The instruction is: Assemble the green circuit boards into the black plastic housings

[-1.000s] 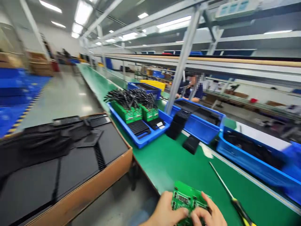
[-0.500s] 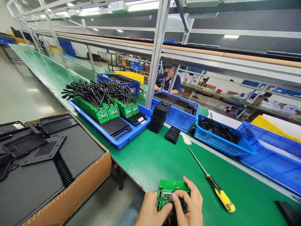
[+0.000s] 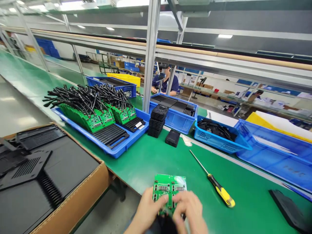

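A green circuit board (image 3: 170, 179) with small digit displays is held low in the centre, over the bench's near edge. My left hand (image 3: 147, 206) grips its left side, thumb lying across the front. My right hand (image 3: 190, 208) is closed at the lower right of the board, its curled fingers touching the face and slightly blurred. Black cables (image 3: 165, 224) hang below the board between my hands, smeared by motion. To the right lies a yellow and black screwdriver (image 3: 220, 191) on the green bench (image 3: 136, 169).
A blue tray (image 3: 119, 152) holds upright circuit boards with black cables. Stacked black covers (image 3: 157, 122) stand beside a blue bin (image 3: 181, 123). Further right are a blue basket (image 3: 219, 143) and another bin (image 3: 275, 162). A carton (image 3: 97, 182) of black panels stands left. Someone (image 3: 170, 83) sits opposite.
The view has turned right. My right fingers have moved off the display toward the board's lower right, uncovering both displays. The board remains in my left hand.
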{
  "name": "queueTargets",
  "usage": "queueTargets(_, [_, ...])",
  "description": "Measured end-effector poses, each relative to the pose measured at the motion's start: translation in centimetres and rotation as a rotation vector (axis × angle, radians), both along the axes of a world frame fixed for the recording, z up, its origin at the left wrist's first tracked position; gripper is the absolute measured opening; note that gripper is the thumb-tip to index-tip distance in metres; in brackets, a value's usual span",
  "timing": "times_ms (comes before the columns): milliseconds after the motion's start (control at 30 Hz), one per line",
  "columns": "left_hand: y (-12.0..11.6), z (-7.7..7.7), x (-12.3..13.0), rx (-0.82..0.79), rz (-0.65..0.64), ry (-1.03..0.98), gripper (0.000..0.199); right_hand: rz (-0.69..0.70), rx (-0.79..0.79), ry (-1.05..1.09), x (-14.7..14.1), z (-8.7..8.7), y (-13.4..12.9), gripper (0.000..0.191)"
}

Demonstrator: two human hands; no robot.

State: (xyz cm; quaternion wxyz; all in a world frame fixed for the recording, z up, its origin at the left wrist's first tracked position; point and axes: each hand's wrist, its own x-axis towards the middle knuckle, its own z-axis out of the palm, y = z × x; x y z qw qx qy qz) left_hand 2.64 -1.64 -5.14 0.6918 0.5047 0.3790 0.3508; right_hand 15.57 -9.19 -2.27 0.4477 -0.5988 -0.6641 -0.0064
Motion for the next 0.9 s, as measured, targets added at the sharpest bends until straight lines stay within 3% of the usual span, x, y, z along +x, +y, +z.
queueTargets(67, [0.8, 0.6, -0.8, -0.121, -0.024, -0.09, 0.054, -0.038, -0.149, 0.103, 3.5, 2.1, 3.3, 0.023])
queueTargets(100, [1.1, 0.9, -1.2, -0.168, -0.029, -0.129, 0.052, -0.128, -0.223, 0.111, 5.7, 3.0, 5.5, 0.021])
queueTargets(200, [1.7, 1.9, -2.0, -0.269, -0.038, -0.236, 0.047, -0.302, -0.277, 0.122, 12.1, 4.1, 12.9, 0.007])
queueTargets(333, [2.1, 1.9, -2.3, -0.356, 0.004, -0.3, 0.05, -0.435, -0.411, 0.132, 16.6, 2.4, 20.2, 0.017])
queueTargets(467, [2.7, 1.0, -2.5, -0.366, 0.041, -0.323, 0.05, -0.491, -0.478, 0.166, 16.9, 1.2, 22.5, 0.025])
queueTargets(600, [3.1, 0.8, -2.8, -0.403, 0.061, -0.315, 0.05, -0.3, -0.499, 0.236, 15.2, 2.1, 20.1, 0.039])
queueTargets(767, [3.2, 1.8, -1.8, -0.476, 0.083, -0.309, 0.057, 0.15, -0.733, 0.413, 9.3, 1.7, 10.1, 0.078])
queueTargets(800, [3.1, 1.9, -1.4, -0.488, 0.065, -0.325, 0.058, 0.266, -0.745, 0.584, 7.9, 1.3, 8.0, 0.073])
queueTargets(900, [2.6, 2.1, 0.0, -0.537, 0.014, -0.388, 0.053, 0.189, -0.666, 1.149, 4.5, 0.1, 3.6, 0.055])
